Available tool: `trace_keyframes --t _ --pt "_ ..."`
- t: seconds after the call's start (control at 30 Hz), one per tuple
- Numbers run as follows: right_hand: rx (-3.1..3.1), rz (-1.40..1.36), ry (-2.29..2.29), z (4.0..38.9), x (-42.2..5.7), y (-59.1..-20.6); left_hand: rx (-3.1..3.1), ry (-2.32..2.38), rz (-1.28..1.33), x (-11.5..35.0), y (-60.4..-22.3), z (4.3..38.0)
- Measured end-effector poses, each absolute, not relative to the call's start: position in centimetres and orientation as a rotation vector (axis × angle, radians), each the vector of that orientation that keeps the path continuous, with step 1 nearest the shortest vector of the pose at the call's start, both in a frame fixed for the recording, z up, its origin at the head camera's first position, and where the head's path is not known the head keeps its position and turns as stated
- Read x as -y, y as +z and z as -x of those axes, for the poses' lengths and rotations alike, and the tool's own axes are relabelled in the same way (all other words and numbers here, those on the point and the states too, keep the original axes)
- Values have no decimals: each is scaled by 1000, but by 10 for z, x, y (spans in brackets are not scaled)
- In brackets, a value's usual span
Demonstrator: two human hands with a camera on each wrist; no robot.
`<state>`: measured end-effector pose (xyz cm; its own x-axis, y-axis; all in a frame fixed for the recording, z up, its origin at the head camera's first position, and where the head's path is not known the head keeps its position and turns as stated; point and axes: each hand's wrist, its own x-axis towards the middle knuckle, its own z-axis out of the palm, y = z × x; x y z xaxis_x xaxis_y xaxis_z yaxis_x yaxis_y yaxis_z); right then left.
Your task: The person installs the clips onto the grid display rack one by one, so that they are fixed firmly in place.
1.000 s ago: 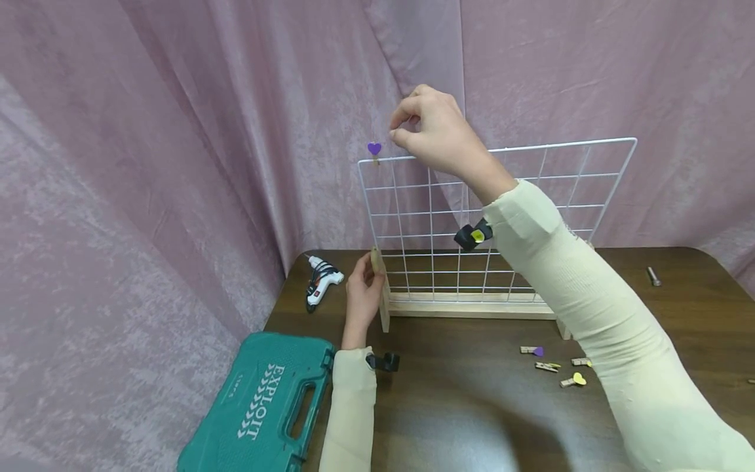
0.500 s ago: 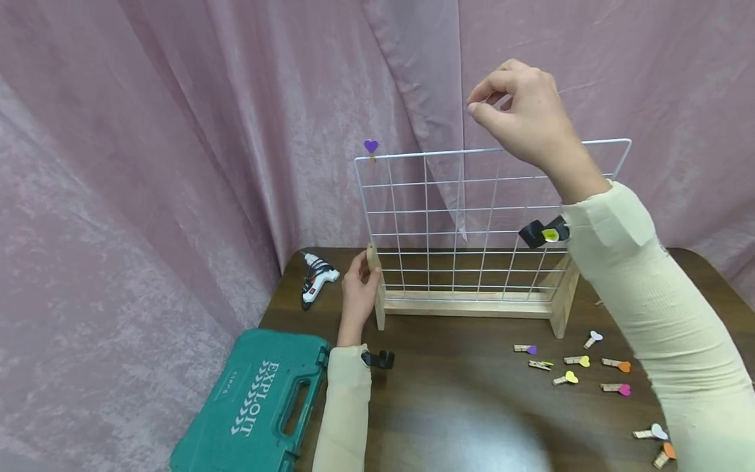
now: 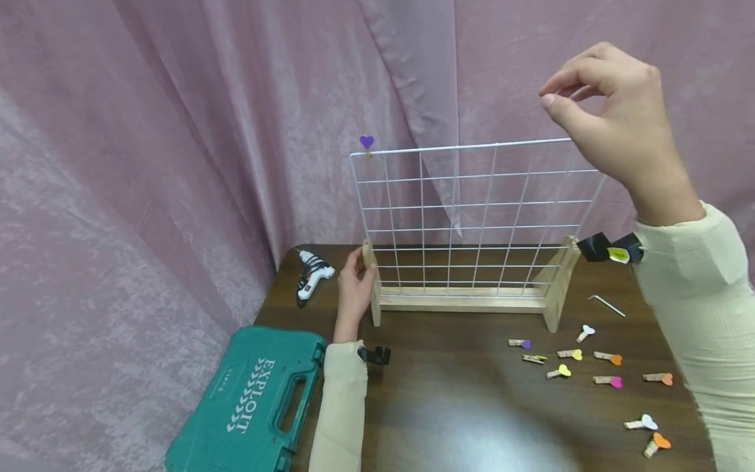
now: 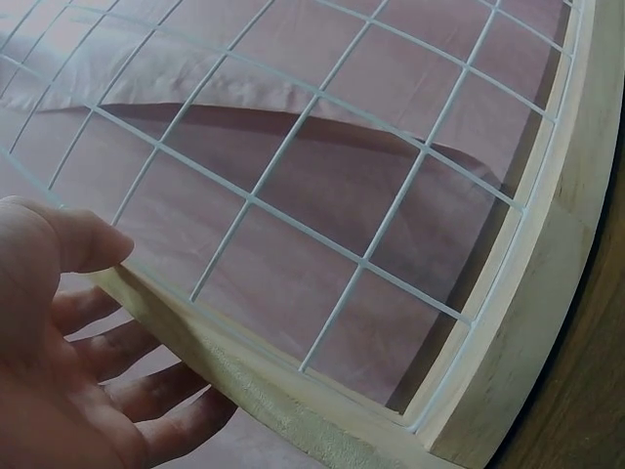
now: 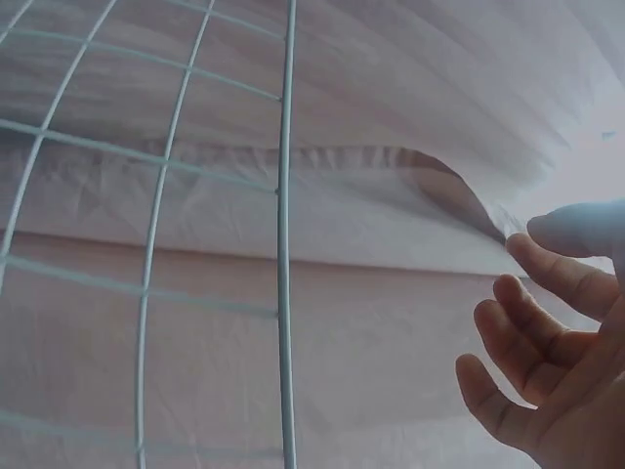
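Note:
A white wire grid panel [image 3: 466, 210] stands upright in a pale wooden stand [image 3: 460, 303]. My left hand [image 3: 354, 288] grips the stand's left upright, thumb on one side and fingers on the other, as the left wrist view shows with the upright [image 4: 244, 381] between them. Raised above the grid's top right corner is my right hand [image 3: 625, 111]. Its thumb and index fingertips are close together and its other fingers loosely bent, with nothing between them in the right wrist view. A clothespin with a purple heart [image 3: 367, 141] is clipped at the grid's top left corner.
Several heart clothespins lie on the table at the right, among them a pink one [image 3: 609, 381] and a white one [image 3: 641, 423]. A hex key [image 3: 607, 306] lies behind them. At the left are a white glue gun [image 3: 314, 275] and a green tool case [image 3: 248, 393].
My right hand has moved right along the grid's top and slightly up, uncovering the grid, the hex key and more clothespins. My left hand keeps its grip on the stand.

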<state>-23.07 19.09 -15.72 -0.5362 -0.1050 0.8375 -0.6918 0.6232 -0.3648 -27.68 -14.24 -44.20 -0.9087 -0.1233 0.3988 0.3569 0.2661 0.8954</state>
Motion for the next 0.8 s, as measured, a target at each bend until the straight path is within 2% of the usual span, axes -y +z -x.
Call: trace_keyframes --t 0.2,0.5,0.8 --pt "1892 -692 866 218 -210 -171 2154 -1666 206 144 -441 276" --pt "1958 -505 996 208 -247 -213 2156 -1670 196 143 -441 277" --pt "2119 -239 1078 204 -281 -271 2146 -1690 210 140 -441 276"
